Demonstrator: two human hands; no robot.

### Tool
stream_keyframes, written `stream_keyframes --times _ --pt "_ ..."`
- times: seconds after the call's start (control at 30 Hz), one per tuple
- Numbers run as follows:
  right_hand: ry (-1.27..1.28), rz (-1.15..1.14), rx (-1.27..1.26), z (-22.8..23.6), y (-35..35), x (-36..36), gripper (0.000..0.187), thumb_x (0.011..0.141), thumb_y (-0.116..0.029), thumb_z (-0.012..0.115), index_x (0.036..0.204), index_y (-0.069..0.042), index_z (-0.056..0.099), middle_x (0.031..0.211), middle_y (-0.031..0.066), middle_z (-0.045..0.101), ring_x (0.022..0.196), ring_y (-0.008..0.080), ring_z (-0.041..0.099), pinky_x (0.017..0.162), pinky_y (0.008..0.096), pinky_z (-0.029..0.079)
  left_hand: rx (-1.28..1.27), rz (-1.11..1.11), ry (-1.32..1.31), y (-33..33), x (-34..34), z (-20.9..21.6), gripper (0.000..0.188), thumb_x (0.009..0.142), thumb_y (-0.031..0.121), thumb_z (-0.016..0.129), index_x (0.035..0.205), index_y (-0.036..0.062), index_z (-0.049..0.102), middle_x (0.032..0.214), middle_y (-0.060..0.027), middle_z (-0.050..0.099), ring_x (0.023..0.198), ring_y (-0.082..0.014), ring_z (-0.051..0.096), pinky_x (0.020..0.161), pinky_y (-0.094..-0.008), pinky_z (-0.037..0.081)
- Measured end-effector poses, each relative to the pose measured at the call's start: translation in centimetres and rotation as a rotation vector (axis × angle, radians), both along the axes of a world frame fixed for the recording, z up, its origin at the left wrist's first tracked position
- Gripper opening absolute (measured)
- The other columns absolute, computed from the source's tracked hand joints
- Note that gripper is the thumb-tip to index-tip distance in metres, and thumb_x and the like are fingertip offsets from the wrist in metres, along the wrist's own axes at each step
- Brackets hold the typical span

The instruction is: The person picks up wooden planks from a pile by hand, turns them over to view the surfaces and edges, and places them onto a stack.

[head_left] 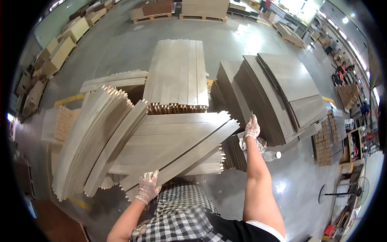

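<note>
My left hand point(148, 187), in a patterned glove, is closed around the near left end of a long grey-brown board point(181, 157). That board lies slantwise beside a similar board over a stack of wide boards point(161, 131) with notched ends. My right hand point(252, 128), also gloved, is raised near the boards' far right end, beside tall panels point(258, 101). Its fingers are pressed together, and a small dark tip shows above them. What they hold, if anything, is too small to name. Under the right wrist are crumpled whitish material point(261, 144) and a clear bottle point(271, 156).
Bundles of curved boards point(92, 137) lean at left. Another board stack point(175, 72) stands straight ahead. A fan point(344, 193) is at the lower right. Pallets with stacked panels point(203, 10) line the far floor, and smaller stacked pieces point(328, 139) stand at right.
</note>
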State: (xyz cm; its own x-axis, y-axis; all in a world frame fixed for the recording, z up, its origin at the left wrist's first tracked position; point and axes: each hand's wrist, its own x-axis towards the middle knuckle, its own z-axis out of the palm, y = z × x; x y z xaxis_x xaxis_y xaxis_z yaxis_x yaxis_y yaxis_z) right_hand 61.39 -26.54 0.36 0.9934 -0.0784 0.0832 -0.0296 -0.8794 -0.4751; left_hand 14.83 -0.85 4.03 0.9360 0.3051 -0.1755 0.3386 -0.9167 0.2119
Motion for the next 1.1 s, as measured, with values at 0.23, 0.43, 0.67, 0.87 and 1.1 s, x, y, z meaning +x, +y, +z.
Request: stream_keyframes --times 0.23,0.43,0.67,0.87,1.1 --pt "0.222 0.014 0.985 -3.1 -1.1 1.2 0.035 0.100 -0.021 0.045 0.134 -0.011 0.048 0.078 0.0036 0.065 0.059 0.0086 0.057 0.050 0.0229 0.045 0.035 -0.043 0.075 -0.6 2.9 3.4 0.086 0.064 0.024 0.078 0.138 0.0056 0.039 0.111 -0.0125 0.052 0.102 -0.0300 0.053 0.083 -0.0412 0.047" --pt "0.189 0.208 1.202 -0.5 -1.0 0.6 0.033 0.100 -0.020 0.048 0.129 -0.004 0.051 0.087 0.0064 0.068 0.073 0.0121 0.061 0.070 0.0258 0.050 0.139 -0.086 0.005 -0.6 1.7 3.4 0.067 0.068 0.014 0.071 0.132 0.0169 0.050 0.099 -0.0062 0.055 0.091 -0.0261 0.056 0.075 -0.0405 0.046" --pt "0.005 0.094 0.793 1.5 -1.2 -3.3 0.032 0.100 -0.018 0.046 0.129 -0.004 0.052 0.104 0.0083 0.067 0.095 0.0172 0.064 0.085 0.0283 0.049 0.262 0.045 -0.182 -3.7 2.6 -0.3 0.063 0.067 0.026 0.073 0.127 0.0225 0.056 0.119 -0.0088 0.052 0.106 -0.0296 0.050 0.084 -0.0469 0.042" --pt "-0.264 0.734 0.397 -0.9 -1.4 -11.4 0.040 0.084 0.002 0.059 0.122 -0.010 0.061 0.107 0.0139 0.068 0.094 0.0250 0.068 0.083 0.0341 0.053 0.134 0.078 -0.232 -4.1 3.3 -2.1 0.072 0.062 0.023 0.075 0.130 0.0210 0.053 0.117 -0.0100 0.051 0.107 -0.0296 0.048 0.092 -0.0468 0.036" --pt "0.038 0.554 0.240 -0.4 -0.4 -9.1 0.047 0.078 0.000 0.055 0.124 -0.011 0.061 0.114 0.0103 0.065 0.100 0.0177 0.063 0.088 0.0312 0.050 0.137 0.085 -0.219 -3.7 2.5 -3.2 0.069 0.062 0.026 0.072 0.129 0.0239 0.056 0.118 -0.0086 0.052 0.109 -0.0283 0.048 0.090 -0.0464 0.037"
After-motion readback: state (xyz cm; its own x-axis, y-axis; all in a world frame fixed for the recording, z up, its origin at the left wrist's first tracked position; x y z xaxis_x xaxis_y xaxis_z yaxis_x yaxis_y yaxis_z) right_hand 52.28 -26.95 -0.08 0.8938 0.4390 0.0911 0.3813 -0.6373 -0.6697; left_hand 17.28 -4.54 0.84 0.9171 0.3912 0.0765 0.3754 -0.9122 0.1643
